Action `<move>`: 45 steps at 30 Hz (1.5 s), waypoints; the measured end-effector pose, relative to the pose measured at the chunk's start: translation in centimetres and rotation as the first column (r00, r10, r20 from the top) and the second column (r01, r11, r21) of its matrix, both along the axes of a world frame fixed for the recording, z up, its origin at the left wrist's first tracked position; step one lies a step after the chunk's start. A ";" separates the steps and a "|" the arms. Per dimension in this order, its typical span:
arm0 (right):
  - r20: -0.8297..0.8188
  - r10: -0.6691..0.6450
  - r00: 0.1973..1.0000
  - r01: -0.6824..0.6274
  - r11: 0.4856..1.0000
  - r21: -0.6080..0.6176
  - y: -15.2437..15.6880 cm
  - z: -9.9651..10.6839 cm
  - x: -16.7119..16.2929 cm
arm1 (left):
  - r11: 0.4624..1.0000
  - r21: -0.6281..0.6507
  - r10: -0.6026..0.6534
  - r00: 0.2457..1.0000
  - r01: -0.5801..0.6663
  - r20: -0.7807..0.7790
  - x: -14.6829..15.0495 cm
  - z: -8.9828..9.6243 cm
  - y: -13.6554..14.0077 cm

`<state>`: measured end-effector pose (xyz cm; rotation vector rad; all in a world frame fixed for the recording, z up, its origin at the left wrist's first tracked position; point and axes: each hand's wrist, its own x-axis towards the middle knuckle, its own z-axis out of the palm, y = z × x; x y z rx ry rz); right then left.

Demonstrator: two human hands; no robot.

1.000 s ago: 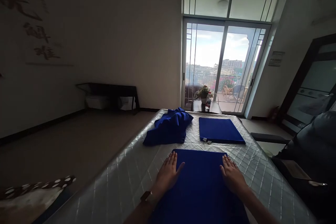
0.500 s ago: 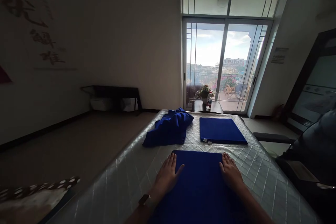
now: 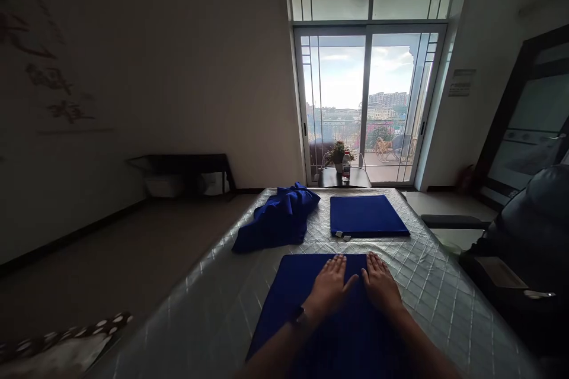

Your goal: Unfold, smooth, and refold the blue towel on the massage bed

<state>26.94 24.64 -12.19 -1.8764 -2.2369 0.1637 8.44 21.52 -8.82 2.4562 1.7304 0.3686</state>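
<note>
A flat piece of blue cloth [image 3: 293,290] lies in front of me on a silvery quilted surface [image 3: 213,308]. My left hand [image 3: 332,279] rests flat on its upper middle, fingers stretched out and thumb apart. At the cloth's far right edge lies my right hand [image 3: 380,281], also flat with fingers extended. Neither hand grips anything. Beyond them sits a neatly folded blue cloth [image 3: 368,215] with small white tags at its near edge. Left of it a crumpled blue cloth [image 3: 282,219] lies in a heap. My forearms hide part of the near cloth.
A small dark table [image 3: 344,177] with a potted plant [image 3: 338,157] and a bottle [image 3: 346,167] stands by the glass sliding door [image 3: 333,89]. To the right is a dark chair [image 3: 533,225]. A polka-dotted fabric [image 3: 98,327] shows at lower left.
My left hand has slid from the near cloth's left edge rightward to its middle, close to my right hand. The right hand stays at the right edge. The view has turned slightly right.
</note>
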 end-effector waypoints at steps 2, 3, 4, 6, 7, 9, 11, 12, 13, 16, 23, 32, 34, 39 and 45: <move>0.037 0.030 0.999 -0.030 1.000 0.007 -0.1 0.0 0.1 | 0.995 0.023 -0.098 0.993 0.097 0.068 3.3 -0.5 0.5; 0.054 0.046 0.997 -0.046 0.999 0.012 -0.1 0.0 0.2 | 0.993 0.031 -0.116 0.989 0.113 0.095 4.5 -0.8 0.8; 0.066 0.055 0.996 -0.056 0.998 0.015 -0.1 -0.1 0.3 | 0.993 0.034 -0.118 0.986 0.114 0.115 5.3 -1.3 1.1; 0.065 0.052 0.997 -0.054 0.998 0.019 -0.1 -0.1 0.3 | 0.996 0.031 -0.093 0.987 0.089 0.135 5.7 -2.1 1.6; 0.053 0.044 0.998 -0.045 0.999 0.019 -0.1 -0.2 0.3 | 0.997 0.031 -0.077 0.988 0.073 0.134 5.4 -2.4 1.8; 0.018 0.026 0.999 -0.027 1.000 0.015 0.1 -0.2 0.3 | 0.999 0.032 -0.041 0.993 0.038 0.114 3.7 -2.9 2.0; -0.014 0.010 1.000 -0.010 1.000 0.010 0.2 -0.3 0.1 | 1.000 0.026 0.014 0.997 -0.016 0.077 1.2 -3.0 2.0; -0.025 0.001 1.000 -0.001 1.000 0.008 0.2 -0.3 0.1 | 0.999 0.021 0.048 0.997 -0.049 0.055 -0.4 -3.0 1.9; -0.033 -0.004 0.999 0.004 1.000 0.006 0.2 -0.3 0.1 | 0.996 0.017 0.086 0.996 -0.086 0.034 -2.1 -2.9 1.8; -0.034 0.003 0.999 -0.003 1.000 0.001 0.2 -0.3 0.1 | 0.980 0.017 0.196 0.981 -0.196 -0.008 -7.4 -2.9 1.4; -0.024 0.017 1.000 -0.017 1.000 0.025 0.3 -0.4 0.2 | 0.941 0.008 0.337 0.941 -0.338 0.023 -15.0 -3.5 0.4; 0.012 0.018 1.000 -0.018 0.999 0.045 0.6 -0.9 0.1 | 0.939 0.032 0.341 0.939 -0.343 0.046 -14.9 -3.4 0.2; 0.024 0.019 1.000 -0.020 0.999 0.047 0.7 -1.0 0.1 | 0.940 0.042 0.337 0.940 -0.340 0.054 -15.0 -3.4 0.2; 0.037 0.012 0.999 -0.014 0.998 0.054 0.5 -0.6 -0.1 | 0.940 0.055 0.332 0.940 -0.336 0.075 -15.2 -3.6 0.2; 0.071 0.010 0.997 -0.012 1.000 0.019 -0.4 0.8 -0.5 | 0.939 0.046 0.338 0.938 -0.342 0.072 -14.9 -3.1 -0.2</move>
